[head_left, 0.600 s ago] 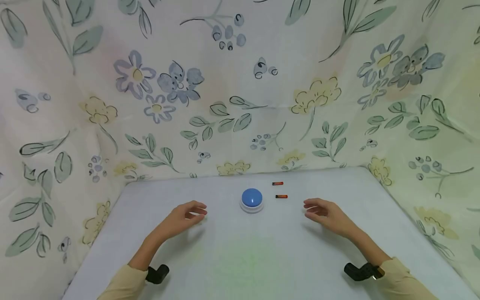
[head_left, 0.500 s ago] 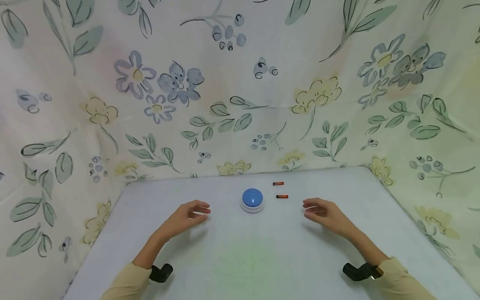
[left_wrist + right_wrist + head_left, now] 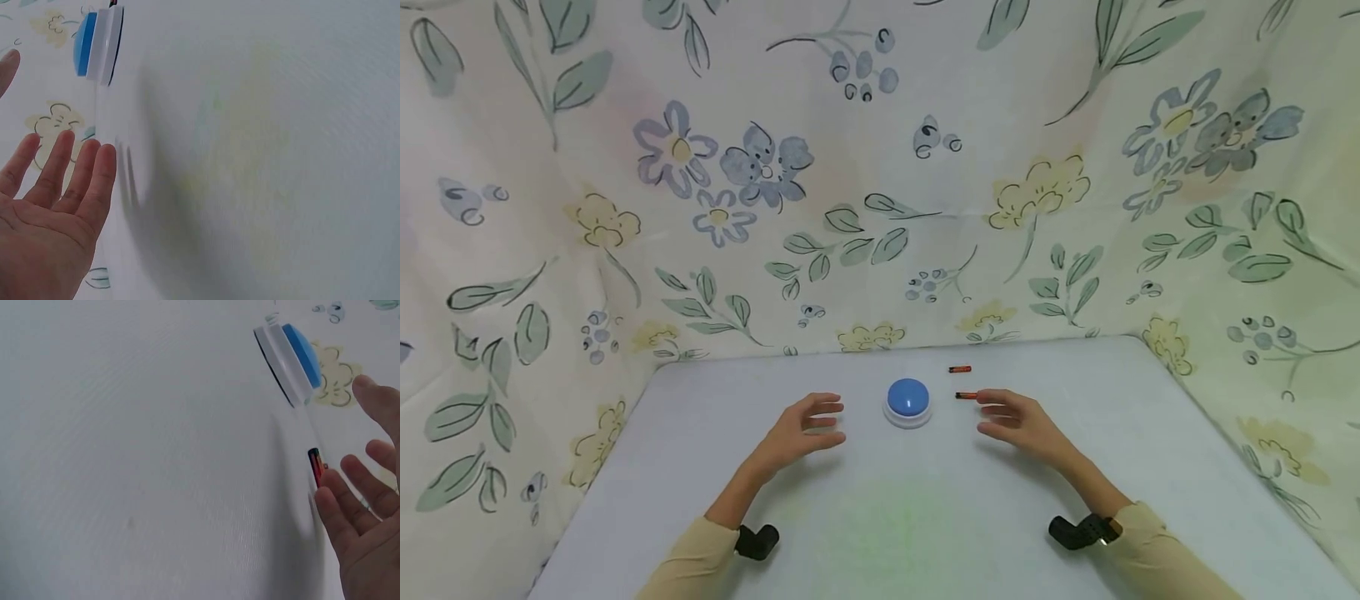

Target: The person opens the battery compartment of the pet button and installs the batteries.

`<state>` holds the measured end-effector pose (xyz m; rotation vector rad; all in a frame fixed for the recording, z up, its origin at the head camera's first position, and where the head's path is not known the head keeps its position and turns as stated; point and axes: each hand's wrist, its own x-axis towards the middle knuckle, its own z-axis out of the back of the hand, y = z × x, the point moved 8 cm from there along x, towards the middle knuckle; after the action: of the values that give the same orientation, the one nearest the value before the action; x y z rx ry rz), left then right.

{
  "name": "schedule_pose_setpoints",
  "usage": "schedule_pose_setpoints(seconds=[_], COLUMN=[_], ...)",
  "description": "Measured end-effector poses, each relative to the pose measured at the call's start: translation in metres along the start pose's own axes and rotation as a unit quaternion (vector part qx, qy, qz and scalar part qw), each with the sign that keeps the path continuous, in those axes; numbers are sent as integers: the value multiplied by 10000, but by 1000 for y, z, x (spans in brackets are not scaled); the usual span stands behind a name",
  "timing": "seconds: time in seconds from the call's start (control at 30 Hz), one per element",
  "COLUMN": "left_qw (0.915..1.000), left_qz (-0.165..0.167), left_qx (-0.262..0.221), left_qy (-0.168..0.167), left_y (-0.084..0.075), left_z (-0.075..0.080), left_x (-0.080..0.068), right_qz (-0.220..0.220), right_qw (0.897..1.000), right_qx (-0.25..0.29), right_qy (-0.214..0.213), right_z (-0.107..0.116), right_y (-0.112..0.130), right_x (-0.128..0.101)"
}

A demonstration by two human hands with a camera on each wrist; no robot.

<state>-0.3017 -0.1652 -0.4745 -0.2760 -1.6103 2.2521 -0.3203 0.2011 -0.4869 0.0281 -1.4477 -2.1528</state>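
A round push button [image 3: 908, 398] with a blue dome and white base stands toward the far side of the white table. Right of it lie two small orange-and-black batteries, the far battery [image 3: 959, 369] and the near battery [image 3: 966, 396]. My left hand [image 3: 805, 432] hovers left of the button, fingers spread and holding nothing; in the left wrist view its palm [image 3: 50, 231] shows. Over the table to the right, my right hand [image 3: 1018, 423] has relaxed fingers and holds nothing. Its fingertips partly cover the near battery in the head view; I cannot tell whether they touch it.
A floral cloth [image 3: 865, 167] hangs behind the table and along both sides. The white tabletop [image 3: 887, 517] reaches toward me. On each wrist sits a black camera mount, the left mount [image 3: 757, 542] and the right mount [image 3: 1078, 532].
Both hands have moved inward toward the button, and the left fingers have spread wider. The right fingertips now overlap the near battery in the head view. Button and batteries stay put.
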Motion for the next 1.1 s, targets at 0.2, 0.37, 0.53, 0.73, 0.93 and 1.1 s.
schedule_pose_setpoints(seconds=[0.2, 0.37, 0.53, 0.73, 0.93, 1.1], left_qw=[9998, 9996, 9998, 9995, 9994, 9995], left_qz=[-114, -219, -194, -256, -344, -312], left_qx=[-151, -151, -72, -162, -93, 56], left_qy=[-29, -1, -3, 95, 19, 46], left_y=[-1, -4, -17, -21, -8, -8], left_z=[-9, -19, -30, -49, -64, -71], left_x=[12, 26, 36, 55, 75, 82], right_qz=[148, 99, -56, -81, -161, -302], right_qw=[9997, 9995, 9990, 9985, 9987, 9986], right_qx=[162, 251, 401, 495, 412, 242], right_qy=[58, 143, 198, 226, 269, 361], right_z=[-16, -29, -40, -54, -61, -66], right_y=[2, -1, 7, 5, 1, 1], right_x=[19, 32, 46, 60, 69, 73])
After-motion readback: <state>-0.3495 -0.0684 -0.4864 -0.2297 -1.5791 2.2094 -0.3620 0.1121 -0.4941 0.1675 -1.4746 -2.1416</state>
